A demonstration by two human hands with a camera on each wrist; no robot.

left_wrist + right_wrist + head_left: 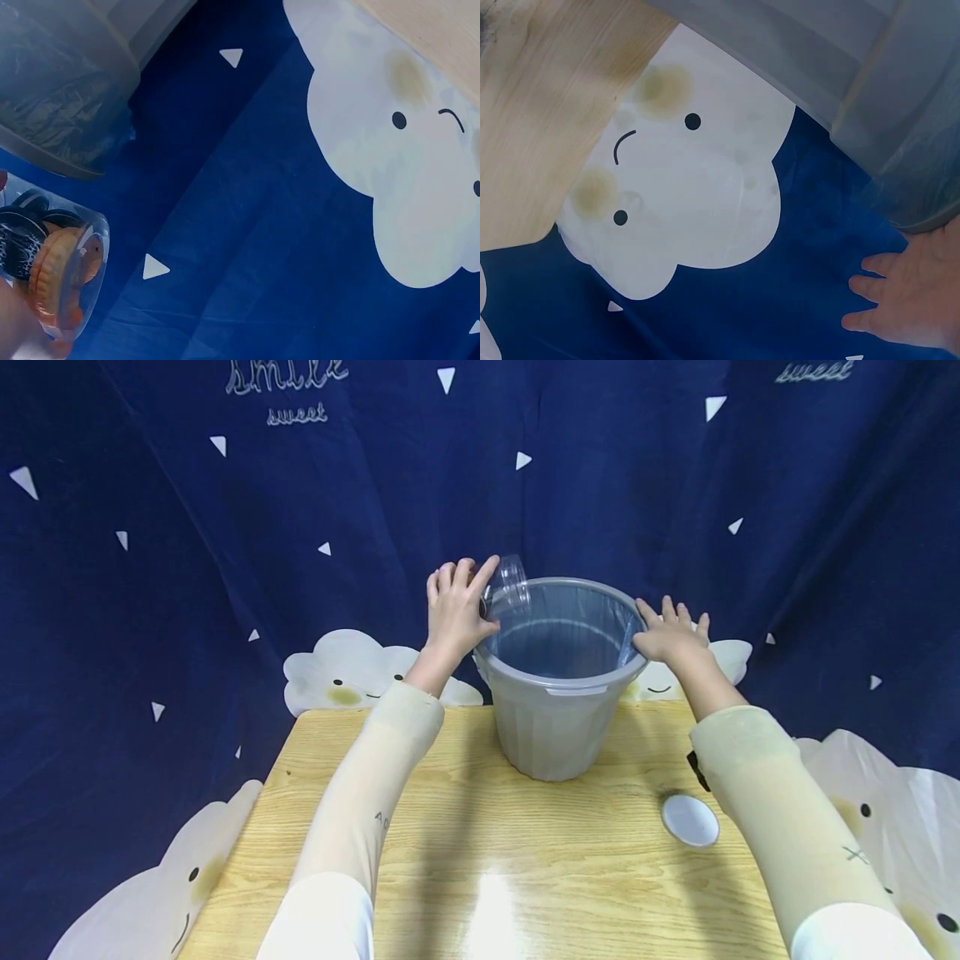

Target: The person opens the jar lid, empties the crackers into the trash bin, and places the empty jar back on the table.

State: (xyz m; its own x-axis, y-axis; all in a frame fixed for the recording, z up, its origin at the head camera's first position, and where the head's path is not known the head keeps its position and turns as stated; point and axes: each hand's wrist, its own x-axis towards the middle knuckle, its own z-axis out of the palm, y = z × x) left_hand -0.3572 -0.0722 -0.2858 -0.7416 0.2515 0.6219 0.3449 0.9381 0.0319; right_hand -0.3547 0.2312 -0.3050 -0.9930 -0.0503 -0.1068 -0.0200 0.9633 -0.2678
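Note:
My left hand (455, 614) grips a clear plastic jar (512, 583), tipped sideways with its mouth over the left rim of a grey bucket (551, 735). In the left wrist view the jar (96, 259) holds dark sandwich cookies (21, 240) and pale orange-tan biscuits (56, 270). A thin bluish plastic bag (558, 639) lines the bucket and folds over its rim. On the opposite side my right hand (673, 637) rests against the rim, thumb at the edge and the other fingers spread outward, as the right wrist view also shows.
A white round lid (690, 820) lies on the wooden table (570, 868), near the right forearm. The bucket stands toward the table's far edge. Behind it hangs a dark blue curtain (375, 510) with white triangles and cloud faces.

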